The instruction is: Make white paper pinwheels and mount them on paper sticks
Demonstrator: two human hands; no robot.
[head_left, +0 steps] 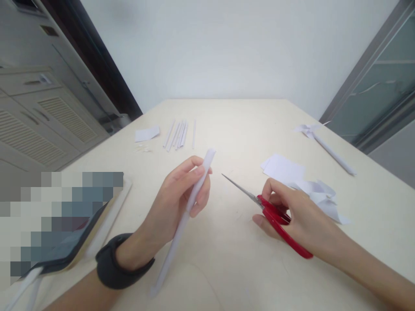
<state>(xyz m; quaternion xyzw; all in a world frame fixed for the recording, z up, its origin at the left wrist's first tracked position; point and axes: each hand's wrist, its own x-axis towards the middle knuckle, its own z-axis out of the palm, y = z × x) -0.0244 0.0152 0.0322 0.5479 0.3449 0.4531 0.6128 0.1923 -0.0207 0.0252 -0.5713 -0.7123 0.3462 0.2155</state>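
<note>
A long rolled paper tube [183, 221] slants across the middle of the view, its upper end pointing away from me. My left hand [181, 190] is closed around its upper part, with a black band on the wrist. To the right, my right hand [288, 207] grips a pair of red-handled scissors [275, 224] by the handles. The metal blades look closed and point up and left toward the tube, with a gap between tip and paper. Close beside my right hand lie flat white paper pieces [282, 167] and a crumpled, folded paper piece [319, 194].
A paper pinwheel [333, 153] on a rolled stick lies at the right edge. Several thin paper rolls [177, 134] and a small folded paper [147, 134] rest at the back left, near small scraps [142, 149]. A propped tablet [78, 233] with a cable stands at left.
</note>
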